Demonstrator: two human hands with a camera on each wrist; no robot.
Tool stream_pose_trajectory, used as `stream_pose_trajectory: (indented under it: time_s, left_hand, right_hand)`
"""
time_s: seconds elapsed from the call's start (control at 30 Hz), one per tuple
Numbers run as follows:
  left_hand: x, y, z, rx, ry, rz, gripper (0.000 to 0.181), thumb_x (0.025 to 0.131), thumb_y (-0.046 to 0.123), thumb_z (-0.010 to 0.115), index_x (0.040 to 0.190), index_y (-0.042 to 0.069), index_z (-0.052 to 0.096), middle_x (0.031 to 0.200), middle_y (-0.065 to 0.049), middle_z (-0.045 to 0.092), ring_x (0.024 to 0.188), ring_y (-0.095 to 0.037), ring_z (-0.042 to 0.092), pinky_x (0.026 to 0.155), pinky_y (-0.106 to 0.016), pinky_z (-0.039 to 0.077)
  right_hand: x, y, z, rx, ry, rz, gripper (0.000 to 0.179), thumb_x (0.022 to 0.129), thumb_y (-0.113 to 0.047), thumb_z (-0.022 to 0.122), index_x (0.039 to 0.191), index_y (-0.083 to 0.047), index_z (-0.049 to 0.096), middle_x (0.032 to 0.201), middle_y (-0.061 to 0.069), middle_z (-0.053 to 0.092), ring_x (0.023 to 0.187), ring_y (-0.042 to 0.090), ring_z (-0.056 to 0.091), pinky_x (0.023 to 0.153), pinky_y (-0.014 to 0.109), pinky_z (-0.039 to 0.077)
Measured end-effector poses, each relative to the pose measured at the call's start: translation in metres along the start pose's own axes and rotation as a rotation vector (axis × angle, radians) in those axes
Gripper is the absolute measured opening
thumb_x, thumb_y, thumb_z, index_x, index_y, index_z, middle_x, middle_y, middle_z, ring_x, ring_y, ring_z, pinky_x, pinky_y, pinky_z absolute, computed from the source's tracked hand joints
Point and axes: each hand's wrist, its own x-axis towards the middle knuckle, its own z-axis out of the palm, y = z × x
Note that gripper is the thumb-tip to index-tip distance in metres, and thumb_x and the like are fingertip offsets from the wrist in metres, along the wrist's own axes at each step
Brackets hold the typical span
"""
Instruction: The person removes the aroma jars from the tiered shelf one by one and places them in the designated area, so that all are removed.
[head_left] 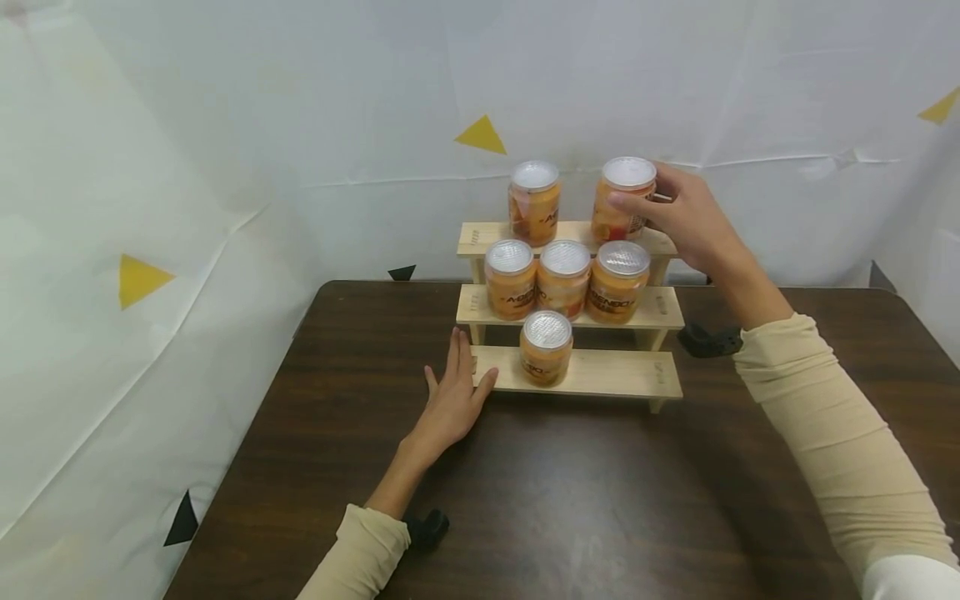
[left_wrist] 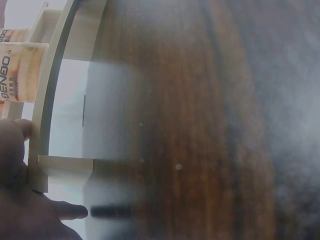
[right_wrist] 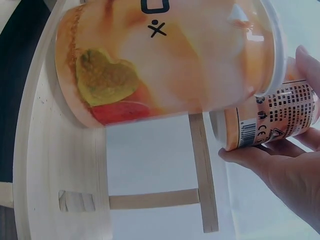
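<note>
Taking the head view as a clock face centred on the stand's middle jar, the right hand [head_left: 686,212] is at two o'clock, its thumb and fingers clamped round the sides of an orange-printed cylindrical jar with a silver lid [head_left: 610,221]. That jar is upright or nearly so at one o'clock, over the right part of the top tier of a pale wooden three-tier stand [head_left: 615,372]; whether its base touches the plank I cannot tell. The right wrist view shows a barcode and a block of dark print on its side. A matching orange jar [head_left: 534,215] stands at eleven o'clock on the same tier, apart from the held one. Across the middle tier is a close row of three similar jars: the left jar [head_left: 511,287] at nine o'clock, the middle jar [head_left: 564,287] at the centre and the right jar [head_left: 617,293] at three. A single front jar [head_left: 546,358] stands on the lowest tier, just past six o'clock. The left hand [head_left: 450,408], between seven and eight o'clock, has its fingers straight and spread apart, touching the left end of the lowest tier. Beneath everything is a dark brown wood-grain table [head_left: 570,492].
</note>
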Motion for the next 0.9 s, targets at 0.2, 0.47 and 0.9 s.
stream_pose_trajectory:
  time_s: [0.2, 0.47, 0.9]
  left_hand:
    - [0.003, -0.009, 0.004, -0.041, 0.017, 0.023, 0.089, 0.118, 0.051, 0.042, 0.173, -0.008, 0.003, 0.182, -0.029, -0.005, 0.165, -0.050, 0.021, 0.122, -0.086, -0.005]
    - [0.015, -0.038, 0.022, -0.025, 0.060, 0.055, 0.099, 0.114, 0.070, 0.031, 0.174, -0.004, 0.001, 0.183, -0.024, -0.007, 0.165, -0.048, 0.025, 0.120, -0.088, -0.004]
    - [0.003, -0.004, -0.005, 0.003, 0.004, 0.008, 0.084, 0.120, 0.042, 0.043, 0.172, -0.009, 0.003, 0.182, -0.028, -0.005, 0.166, -0.048, 0.022, 0.123, -0.085, -0.001]
  right_hand:
    - [-0.003, 0.002, -0.003, 0.005, 0.017, -0.018, 0.043, 0.104, -0.027, 0.079, 0.142, -0.011, 0.068, 0.122, -0.011, 0.070, 0.120, 0.012, 0.063, 0.104, 0.026, 0.055]
    - [-0.005, 0.003, -0.009, -0.036, 0.046, -0.022, 0.049, 0.103, -0.029, 0.080, 0.144, -0.008, 0.066, 0.120, -0.012, 0.069, 0.119, 0.011, 0.062, 0.095, 0.019, 0.052]
    - [-0.010, 0.004, -0.020, -0.021, 0.042, -0.030, 0.046, 0.105, -0.028, 0.077, 0.146, -0.011, 0.066, 0.123, -0.012, 0.070, 0.120, 0.011, 0.062, 0.096, 0.020, 0.053]
